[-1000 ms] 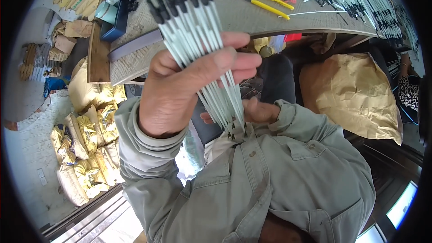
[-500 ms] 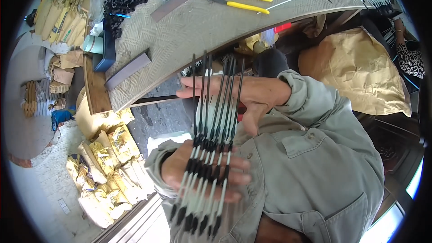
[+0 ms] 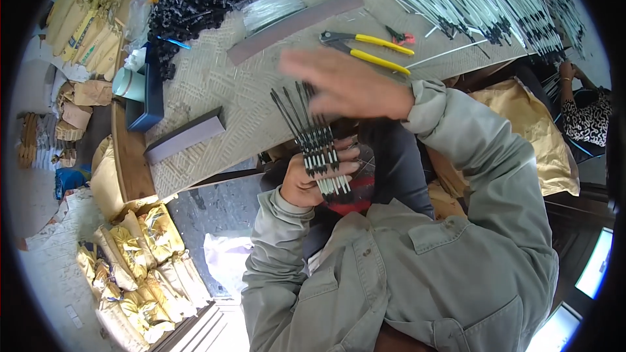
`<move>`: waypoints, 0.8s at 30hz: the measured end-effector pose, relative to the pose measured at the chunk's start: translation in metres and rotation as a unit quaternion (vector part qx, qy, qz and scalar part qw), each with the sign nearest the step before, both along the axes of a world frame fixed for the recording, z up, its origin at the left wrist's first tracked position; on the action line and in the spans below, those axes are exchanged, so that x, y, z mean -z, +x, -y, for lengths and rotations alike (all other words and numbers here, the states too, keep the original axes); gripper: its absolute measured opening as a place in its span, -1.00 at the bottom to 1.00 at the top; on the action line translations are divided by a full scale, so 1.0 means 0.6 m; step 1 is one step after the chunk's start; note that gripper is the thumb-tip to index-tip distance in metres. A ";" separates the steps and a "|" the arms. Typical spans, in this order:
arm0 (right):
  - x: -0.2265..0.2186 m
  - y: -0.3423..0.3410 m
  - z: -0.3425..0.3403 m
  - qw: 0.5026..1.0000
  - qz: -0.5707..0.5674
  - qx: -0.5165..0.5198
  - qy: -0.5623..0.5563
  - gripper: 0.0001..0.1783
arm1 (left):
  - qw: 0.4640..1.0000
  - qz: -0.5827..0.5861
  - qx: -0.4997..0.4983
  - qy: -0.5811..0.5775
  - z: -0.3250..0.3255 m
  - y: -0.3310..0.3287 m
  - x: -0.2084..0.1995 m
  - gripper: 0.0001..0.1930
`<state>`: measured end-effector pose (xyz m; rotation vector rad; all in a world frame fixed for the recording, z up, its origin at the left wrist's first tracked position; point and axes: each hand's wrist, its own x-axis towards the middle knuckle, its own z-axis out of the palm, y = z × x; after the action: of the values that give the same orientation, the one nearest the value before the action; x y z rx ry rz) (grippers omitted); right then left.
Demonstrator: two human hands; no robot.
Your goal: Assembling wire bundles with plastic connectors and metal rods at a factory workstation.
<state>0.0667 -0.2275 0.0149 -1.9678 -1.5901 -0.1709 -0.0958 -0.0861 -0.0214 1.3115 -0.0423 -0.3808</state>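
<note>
White-and-black rods (image 3: 318,142) clamped in grip of left hand (image 3: 300,180); blurred right hand (image 3: 355,86) has risen toward counter (image 3: 244,117), thumb apart from fingers, apparently leaving left supporting bundle.

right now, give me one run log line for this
left hand: holding black-and-white rods | right hand: near their tips, blurred, contact unclear | table: yellow-handled pliers

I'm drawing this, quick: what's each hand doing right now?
Left hand: closed, holding a bundle of black-and-white rods.
Right hand: open, blurred, near the rods' black ends; touching or not, can't tell.
</note>
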 end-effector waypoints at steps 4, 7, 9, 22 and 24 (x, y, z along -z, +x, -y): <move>0.047 -0.008 -0.026 0.983 0.084 -0.132 -0.097 -0.33 | 0.902 0.393 0.019 0.175 -0.012 0.023 0.046 -0.63; 0.061 -0.006 -0.025 0.986 0.046 -0.117 -0.107 -0.34 | 0.899 0.404 0.007 0.169 -0.021 0.027 0.048 -0.60; 0.058 -0.008 -0.026 0.986 0.032 -0.121 -0.113 -0.35 | 0.896 0.412 0.020 0.164 -0.029 0.029 0.051 -0.57; 0.058 0.014 -0.030 0.988 -0.046 -0.115 -0.094 -0.39 | 0.873 0.450 0.034 0.186 -0.043 0.052 0.047 -0.56; 0.048 0.018 -0.024 0.991 -0.026 -0.110 -0.075 -0.41 | 0.869 0.466 0.036 0.163 -0.038 0.057 0.027 -0.56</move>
<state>0.0775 -0.2132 -0.0140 -1.8729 -1.8164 0.0887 -0.0615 -0.0634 -0.0378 1.7297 -0.8753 0.2320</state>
